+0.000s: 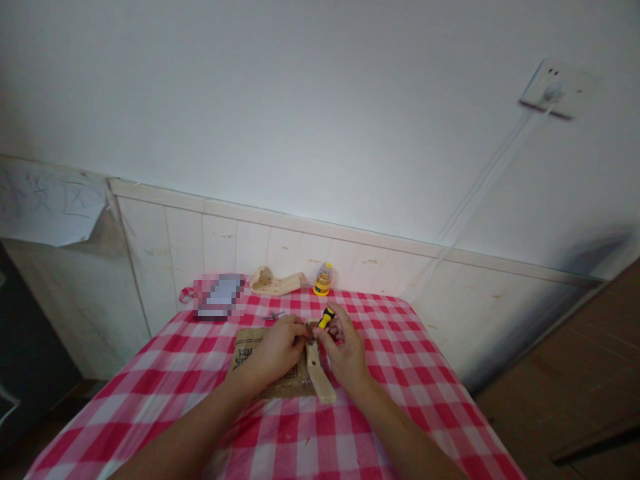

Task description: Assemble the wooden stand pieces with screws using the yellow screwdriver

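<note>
My right hand (346, 348) grips a short yellow-and-black screwdriver (327, 318), its lower end pointing down at the upper end of a pale wooden piece (321, 377). Across from it, my left hand (281, 345) is closed with its fingertips at that same upper end, steadying the wood. Small dark metal shows between the two hands, too small to make out. A dark hole is visible partway along the wood. Beneath lies a brown printed sack or mat (244, 340), partly covered by my left hand.
Behind my hands stand a curved wooden piece (280, 285) and a yellow-capped clear container (323, 280) near the wall. Small metal parts (273, 316) and a blurred-out phone-like device (220, 300) lie to the left. A red-and-white checked cloth (400, 373) covers the table.
</note>
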The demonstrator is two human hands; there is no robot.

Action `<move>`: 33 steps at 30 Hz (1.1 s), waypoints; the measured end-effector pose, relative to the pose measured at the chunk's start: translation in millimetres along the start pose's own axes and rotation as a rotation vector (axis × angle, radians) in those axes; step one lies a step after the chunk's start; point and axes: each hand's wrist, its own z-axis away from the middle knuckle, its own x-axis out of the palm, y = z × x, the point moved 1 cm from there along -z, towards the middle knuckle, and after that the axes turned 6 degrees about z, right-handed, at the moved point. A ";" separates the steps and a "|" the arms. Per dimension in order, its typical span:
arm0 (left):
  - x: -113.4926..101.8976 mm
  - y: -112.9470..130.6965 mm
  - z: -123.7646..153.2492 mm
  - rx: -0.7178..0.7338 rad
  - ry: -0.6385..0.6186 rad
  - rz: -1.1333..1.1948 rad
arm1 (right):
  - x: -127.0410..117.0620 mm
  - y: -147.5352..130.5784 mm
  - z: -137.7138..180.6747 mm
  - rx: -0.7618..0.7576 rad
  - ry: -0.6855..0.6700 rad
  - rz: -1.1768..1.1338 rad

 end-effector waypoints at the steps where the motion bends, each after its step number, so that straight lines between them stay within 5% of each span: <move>1: -0.1 0.3 0.1 -0.003 0.001 -0.003 | 0.2 0.3 0.0 0.006 0.006 0.002; 16: -0.5 3.5 -0.2 -0.011 0.025 -0.037 | 1.4 2.0 -0.1 0.061 0.068 -0.002; 33: -1.0 2.7 -1.2 -0.006 0.033 0.001 | -11.7 -13.0 9.6 -0.202 0.148 0.180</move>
